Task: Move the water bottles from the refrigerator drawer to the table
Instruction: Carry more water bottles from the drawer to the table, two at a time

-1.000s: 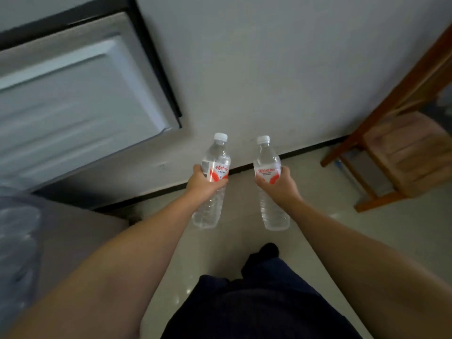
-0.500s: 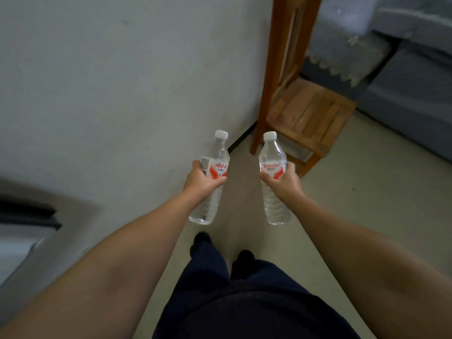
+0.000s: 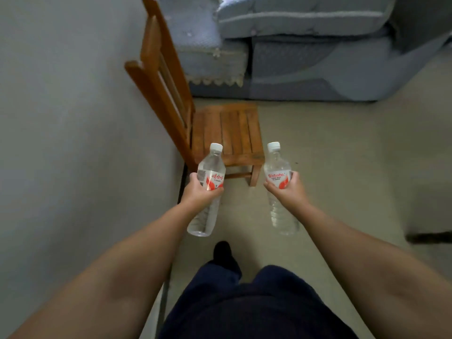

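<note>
2 water bottles, 1 per hand, carried upright in the air above the floor.

Left bottle [image 3: 206, 192]: clear, white cap, red-and-white label, left hand [image 3: 199, 192] wrapped round the label band. Right bottle [image 3: 280, 189]: same type, right hand [image 3: 288, 189] wrapped round its label. Bottles apart, side by side. Beyond: wooden chair [image 3: 227, 133] against the wall [image 3: 73, 118]; grey sofa [image 3: 305, 50] behind it; beige floor [image 3: 342, 155]; dark trousers [image 3: 256, 302] below.

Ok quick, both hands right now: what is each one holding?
Left hand: closed around the left water bottle, gripping it at the label.
Right hand: closed around the right water bottle, also at the label.
</note>
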A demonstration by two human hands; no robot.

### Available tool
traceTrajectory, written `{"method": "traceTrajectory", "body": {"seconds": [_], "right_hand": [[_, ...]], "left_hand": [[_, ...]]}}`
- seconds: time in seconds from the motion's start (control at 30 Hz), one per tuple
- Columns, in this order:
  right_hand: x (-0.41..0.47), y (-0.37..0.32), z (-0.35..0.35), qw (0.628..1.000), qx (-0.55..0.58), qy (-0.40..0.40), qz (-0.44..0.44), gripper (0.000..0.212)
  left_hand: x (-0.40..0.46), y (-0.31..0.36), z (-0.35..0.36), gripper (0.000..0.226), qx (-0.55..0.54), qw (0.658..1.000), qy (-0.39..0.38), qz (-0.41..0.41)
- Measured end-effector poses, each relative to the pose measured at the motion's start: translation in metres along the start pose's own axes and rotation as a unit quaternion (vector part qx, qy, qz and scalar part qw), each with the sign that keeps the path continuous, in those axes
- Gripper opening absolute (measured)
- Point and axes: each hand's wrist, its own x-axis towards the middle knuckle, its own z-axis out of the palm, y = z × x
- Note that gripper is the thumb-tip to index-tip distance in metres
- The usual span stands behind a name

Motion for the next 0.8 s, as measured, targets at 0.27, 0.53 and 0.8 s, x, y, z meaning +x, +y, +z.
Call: {"method": "traceTrajectory", "body": {"seconds": [0.27, 0.53, 0.8], "right_hand": [[0.01, 0.004, -0.023, 0.982, 0.086, 0.144, 0.086, 0.061], [0.048, 0.029, -0.093, 0.951, 0.124, 0.242, 0.148, 0.058], [0.129, 0.045, -0.206, 0.931, 0.148, 0.281, 0.177, 0.059]], "left_hand": [[0.066, 0.073, 0.033, 0.063, 0.125, 0.985, -0.095, 0.067], [0.106, 0.16, 0.123, 0.063, 0.194, 0.953, -0.198, 0.122], [0.155, 0.275, 0.233, 0.063, 0.234, 0.932, -0.224, 0.162]]}}
